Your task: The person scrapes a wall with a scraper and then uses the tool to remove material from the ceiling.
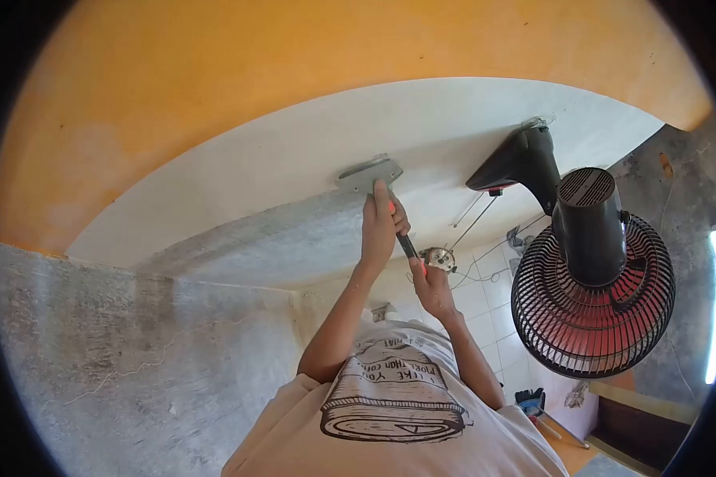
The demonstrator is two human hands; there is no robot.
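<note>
A long-handled wall scraper with a wide grey head rests against the white band of the wall. My left hand is wrapped round the black and red handle close to the head, its thumb pointing up along it. Lower down, my right hand grips the handle's end, with light specks on the skin. Below the head, a grey, rougher patch shows on the wall. The blade edge is partly hidden by the head.
A black fan with a round cage hangs from the wall on the right, close to my right arm. Orange wall lies above the white band. A round fitting with loose wires sits behind my right hand. White tiles show beyond.
</note>
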